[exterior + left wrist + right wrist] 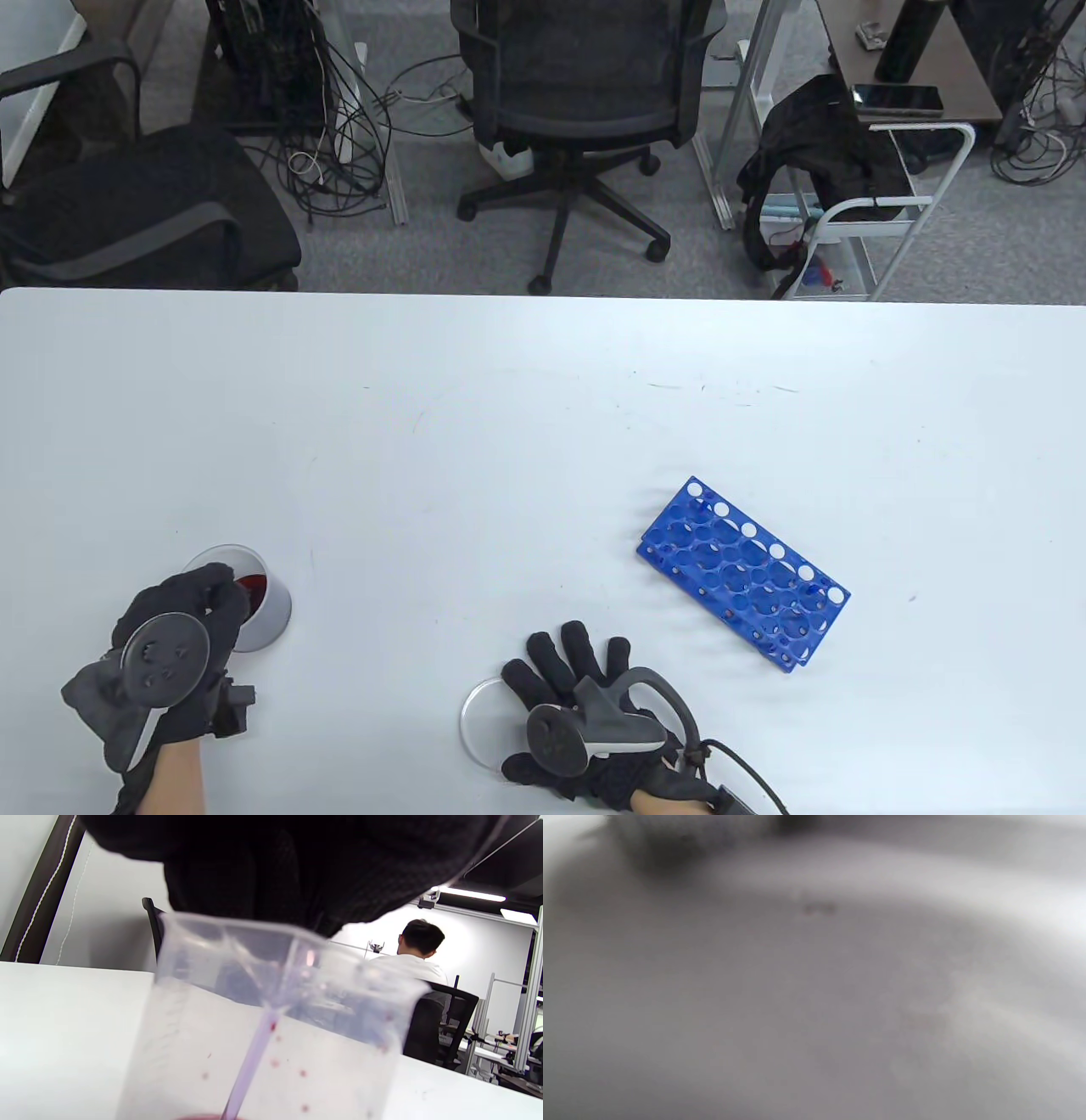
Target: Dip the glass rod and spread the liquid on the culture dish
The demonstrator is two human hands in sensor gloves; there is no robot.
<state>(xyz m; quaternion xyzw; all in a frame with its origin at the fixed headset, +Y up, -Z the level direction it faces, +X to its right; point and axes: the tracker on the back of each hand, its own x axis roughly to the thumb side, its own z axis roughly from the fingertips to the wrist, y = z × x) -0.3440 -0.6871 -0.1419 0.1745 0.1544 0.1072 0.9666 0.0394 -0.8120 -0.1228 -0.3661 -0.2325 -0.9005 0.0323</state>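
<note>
A clear plastic beaker point(254, 594) with dark red liquid stands at the table's front left. My left hand point(182, 624) is over its near rim and holds a glass rod. In the left wrist view the rod point(254, 1052) runs down inside the beaker point(271, 1027) into the red liquid at the bottom. A clear culture dish point(479, 713) lies at the front middle. My right hand point(577, 679) rests flat on it with fingers spread. The right wrist view is a grey blur.
A blue test tube rack point(742, 573) lies at an angle to the right of the dish, with no tubes in it. The white table point(509, 407) ends at its far edge, with office chairs point(585, 93) and cables beyond.
</note>
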